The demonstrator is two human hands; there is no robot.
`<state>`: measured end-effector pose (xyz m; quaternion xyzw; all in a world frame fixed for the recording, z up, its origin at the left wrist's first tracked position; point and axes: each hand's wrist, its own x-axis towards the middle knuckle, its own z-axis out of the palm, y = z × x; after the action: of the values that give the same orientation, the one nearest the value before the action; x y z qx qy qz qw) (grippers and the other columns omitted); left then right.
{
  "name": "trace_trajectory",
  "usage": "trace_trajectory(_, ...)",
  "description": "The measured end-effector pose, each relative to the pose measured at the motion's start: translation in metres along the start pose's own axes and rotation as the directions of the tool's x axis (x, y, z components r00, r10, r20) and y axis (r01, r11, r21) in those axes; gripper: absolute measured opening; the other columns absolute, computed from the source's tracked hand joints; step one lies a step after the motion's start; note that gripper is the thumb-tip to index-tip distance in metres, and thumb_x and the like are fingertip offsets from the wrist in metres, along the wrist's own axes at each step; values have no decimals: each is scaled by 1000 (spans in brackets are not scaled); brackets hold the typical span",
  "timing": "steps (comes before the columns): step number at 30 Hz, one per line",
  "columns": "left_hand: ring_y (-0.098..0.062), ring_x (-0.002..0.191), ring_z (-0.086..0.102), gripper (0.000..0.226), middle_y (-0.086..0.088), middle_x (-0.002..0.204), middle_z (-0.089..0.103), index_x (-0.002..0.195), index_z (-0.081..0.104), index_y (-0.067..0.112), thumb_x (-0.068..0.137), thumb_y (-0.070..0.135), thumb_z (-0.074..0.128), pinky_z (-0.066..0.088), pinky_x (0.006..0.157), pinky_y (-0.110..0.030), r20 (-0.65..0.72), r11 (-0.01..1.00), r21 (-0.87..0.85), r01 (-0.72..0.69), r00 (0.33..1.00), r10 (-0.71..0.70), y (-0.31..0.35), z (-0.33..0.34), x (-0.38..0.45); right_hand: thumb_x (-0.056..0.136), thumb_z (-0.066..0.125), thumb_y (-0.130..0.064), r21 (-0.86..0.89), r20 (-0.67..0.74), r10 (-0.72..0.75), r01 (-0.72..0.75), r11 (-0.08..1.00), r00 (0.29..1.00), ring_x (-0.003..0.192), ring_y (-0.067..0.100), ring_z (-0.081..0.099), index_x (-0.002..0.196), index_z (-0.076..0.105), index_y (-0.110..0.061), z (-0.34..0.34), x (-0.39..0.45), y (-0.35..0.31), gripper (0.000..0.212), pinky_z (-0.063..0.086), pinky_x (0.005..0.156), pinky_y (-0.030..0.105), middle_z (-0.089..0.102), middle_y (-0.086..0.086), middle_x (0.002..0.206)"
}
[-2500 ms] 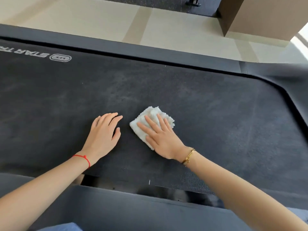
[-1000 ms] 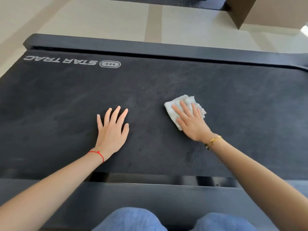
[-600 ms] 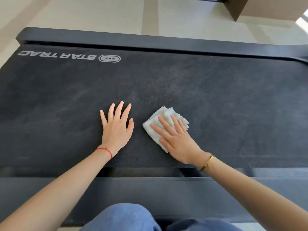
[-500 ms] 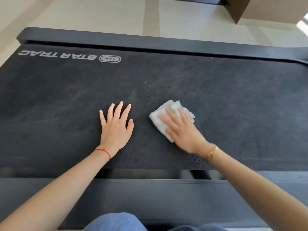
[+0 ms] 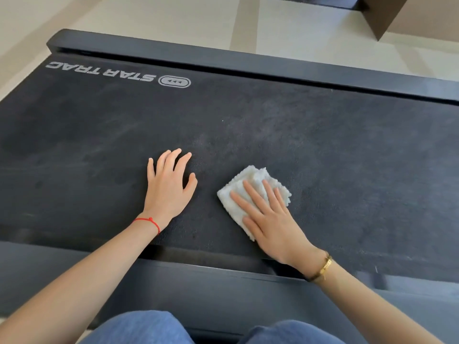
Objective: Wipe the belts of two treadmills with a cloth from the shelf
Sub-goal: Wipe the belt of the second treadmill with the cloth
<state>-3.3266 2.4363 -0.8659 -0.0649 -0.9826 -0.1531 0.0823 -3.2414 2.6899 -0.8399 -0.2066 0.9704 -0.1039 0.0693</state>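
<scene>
Head view, the only one I have. My right hand [image 5: 269, 219] lies flat on the cloth [image 5: 250, 192], fingers straight and slightly spread, pressing it onto the belt [image 5: 323, 150]; nothing is pinched or curled. My left hand [image 5: 167, 187] rests just beside it on the bare belt, fingers extended and relaxed, holding nothing. The cloth sits on the near half of the belt, close to the near side rail [image 5: 198, 281] and well apart from the STAR TRAC logo [image 5: 119, 74].

Handling, as I judge it: the cloth is a soft, light, fluffy folded pad with no stiffness; it will bunch or unfold under a sideways drag, so flat palm pressure over its middle suits better than an edge pinch. The belt looks matte and grippy, showing pale dusty streaks.

Orientation: the folded cloth lies as a rough diamond, one corner pointing away toward the far rail [image 5: 248, 60]. The belt's long axis runs left to right across the frame.
</scene>
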Motion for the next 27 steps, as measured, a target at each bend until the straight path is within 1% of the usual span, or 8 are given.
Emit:
trace_trajectory(5, -25, 146, 27, 49, -5, 153, 39, 145, 44, 18, 98, 32, 47, 15, 121, -55, 9, 1000, 2, 6, 1000, -6, 0, -3, -1, 104, 21, -41, 11, -46, 136, -135, 991, 990, 150, 26, -16, 152, 5, -46, -8, -4, 40, 51, -10, 121, 40, -5, -13, 163)
trace_trajectory(11, -23, 139, 38, 40, -2, 143, 50, 136, 55, 14, 97, 20, 52, 22, 120, -50, -30, 997, -80, 22, 999, -25, -1, -9, -5, 105, 22, -35, 33, -40, 316, -315, 949, 948, 148, 40, -7, 155, 10, -38, -23, 106, 61, 51, -4, 119, 52, -1, -2, 164)
trace_trajectory(13, -22, 133, 45, 35, -2, 136, 56, 129, 60, 13, 95, 15, 54, 31, 115, -48, -49, 997, -76, 13, 999, -17, -7, -16, -9, 105, 22, -35, -43, -36, 198, -200, 979, 979, 148, 42, -3, 155, 10, -36, -14, 121, 32, 52, 0, 118, 53, 1, 0, 164)
trace_trajectory(15, -22, 128, 50, 34, -1, 131, 60, 126, 62, 13, 93, 13, 56, 38, 110, -44, -62, 998, -56, 27, 998, -30, -18, -27, -13, 105, 23, -36, -117, -19, -24, 22, 993, 1000, 147, 43, 2, 155, 13, -34, -2, 115, -5, 52, 3, 118, 54, 6, 1, 164)
trace_trajectory(17, -23, 126, 51, 35, -2, 130, 60, 127, 61, 12, 92, 11, 56, 39, 106, -43, -65, 998, -24, 54, 996, -55, -31, -40, -18, 104, 24, -36, -90, 25, -201, 203, 975, 979, 147, 43, 3, 155, 15, -34, 5, 100, -28, 51, 4, 119, 55, 8, 1, 164)
trace_trajectory(20, -25, 124, 53, 35, -3, 128, 61, 126, 61, 12, 92, 10, 57, 40, 105, -44, -70, 997, 36, 73, 995, -70, -54, -62, -27, 105, 22, -37, -50, 88, -313, 318, 947, 946, 149, 38, -2, 154, 11, -38, 2, 100, -20, 50, 1, 120, 53, 3, -3, 164)
trace_trajectory(22, -25, 124, 54, 35, -3, 127, 62, 126, 61, 12, 92, 10, 56, 40, 105, -45, -70, 994, 73, 83, 994, -78, -69, -76, -35, 106, 22, -36, -71, 79, -268, 274, 959, 960, 149, 37, -3, 154, 9, -38, -5, 119, 1, 50, 0, 120, 50, 1, -3, 164)
trace_trajectory(27, -27, 124, 54, 37, -6, 128, 62, 128, 60, 9, 91, 7, 58, 40, 105, -46, -73, 990, 117, 81, 995, -73, -96, -97, -44, 106, 22, -32, -71, 17, 97, -96, 993, 995, 147, 42, -1, 155, 10, -32, -28, 193, 46, 51, 2, 117, 52, 1, 2, 164)
